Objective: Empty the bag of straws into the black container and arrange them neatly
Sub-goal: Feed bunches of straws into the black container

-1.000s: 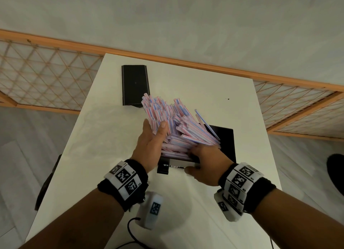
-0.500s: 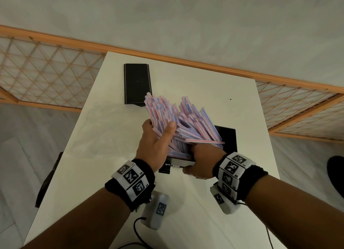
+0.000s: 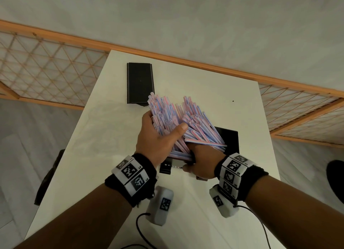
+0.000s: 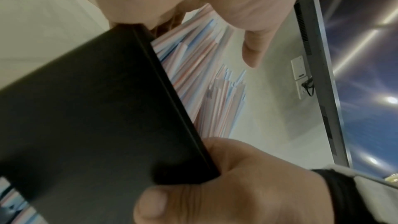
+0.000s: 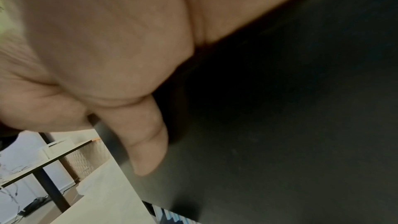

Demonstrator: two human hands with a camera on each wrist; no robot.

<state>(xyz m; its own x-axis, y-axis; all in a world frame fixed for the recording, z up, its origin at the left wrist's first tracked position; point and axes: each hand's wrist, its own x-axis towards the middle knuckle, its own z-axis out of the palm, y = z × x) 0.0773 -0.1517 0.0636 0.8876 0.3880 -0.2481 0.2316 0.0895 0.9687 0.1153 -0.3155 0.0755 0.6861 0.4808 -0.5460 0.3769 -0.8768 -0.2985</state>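
Observation:
A thick bundle of pink, blue and white straws (image 3: 175, 114) fans up and away out of the black container (image 3: 229, 138) at the middle of the white table. My left hand (image 3: 160, 135) grips the bundle from the left, thumb laid across its top. My right hand (image 3: 201, 163) grips the container's near end below the straws. In the left wrist view the container's dark wall (image 4: 96, 108) fills the left side, with straws (image 4: 193, 77) behind it and the right hand (image 4: 237, 185) at its corner. The right wrist view shows my right hand's fingers (image 5: 146, 142) on the black wall (image 5: 280, 125).
A flat black rectangular piece (image 3: 139, 83) lies at the table's (image 3: 204, 77) far left. A wooden lattice railing (image 3: 46, 68) runs behind and beside the table. A dark chair (image 3: 50, 176) stands by the left edge. Cables trail near the front edge.
The fanned straws have been gathered tighter and tipped more upright. My left thumb has slid further across the bundle. The right hand still holds the container's near end.

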